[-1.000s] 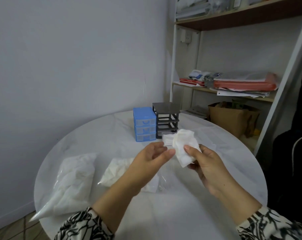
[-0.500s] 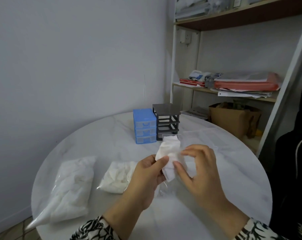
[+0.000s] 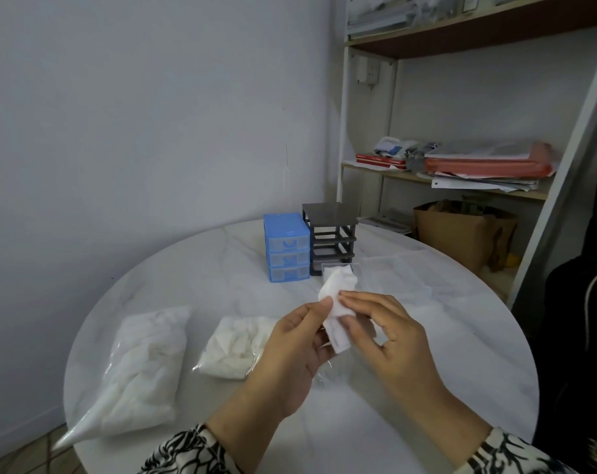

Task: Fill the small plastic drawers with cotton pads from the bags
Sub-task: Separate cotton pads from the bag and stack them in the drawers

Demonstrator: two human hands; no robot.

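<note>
Above the round white tabletop (image 3: pixel 427 336), left hand (image 3: pixel 293 350) and right hand (image 3: pixel 389 330) both pinching one crumpled cotton pad (image 3: pixel 336 302) between thumb and fingertips. Behind, blue drawer unit (image 3: pixel 286 248) beside dark grey drawer frame (image 3: pixel 329 241) (touching or not, unclear). Two bags of pads, large bag (image 3: pixel 143 367) and small bag (image 3: pixel 235 347), lying left.

You are working in dim, flat, bluish light with no clear source, so your left hand (image 3: pixel 292 350) and right hand (image 3: pixel 389 340) throw only faint, soft shadows onto the round white marble-look table (image 3: pixel 427 336) beneath them. Beyond your hands the tabletop carries a pale, diffuse sheen rather than hard glare. The wide lens bends the white metal shelf frame (image 3: pixel 564 165) to the right of your right hand, and detail looks soft and slightly smeared throughout.
</note>
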